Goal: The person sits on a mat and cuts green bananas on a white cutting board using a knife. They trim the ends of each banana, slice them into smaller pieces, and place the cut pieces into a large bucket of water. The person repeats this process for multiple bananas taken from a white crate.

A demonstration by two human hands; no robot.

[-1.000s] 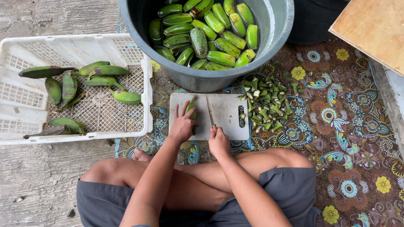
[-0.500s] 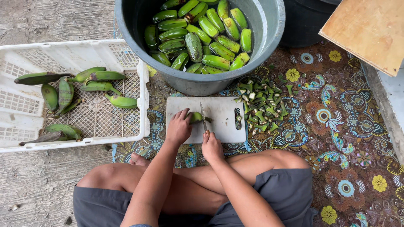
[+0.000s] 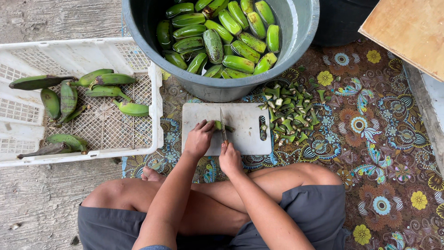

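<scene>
- A white cutting board (image 3: 240,127) is laid on a patterned floral mat (image 3: 370,139); it serves as the landmark.
- A green banana (image 3: 221,125) is pressed onto the board's middle by the left hand (image 3: 200,139), its grip closed over the fruit.
- A knife (image 3: 223,127) is held by the right hand (image 3: 230,158) at the board's near edge, the grip closed on the handle; the blade is set across the banana, just right of the left fingers.
- A pile of cut green ends (image 3: 289,113) is heaped on the mat at the board's right edge.
- A grey tub (image 3: 296,46) of water and bananas is placed just beyond the board.
- A white crate (image 3: 155,111) with a few bananas is seen left of the board.
- A wooden panel (image 3: 407,32) is seen far right, beyond the board.
</scene>
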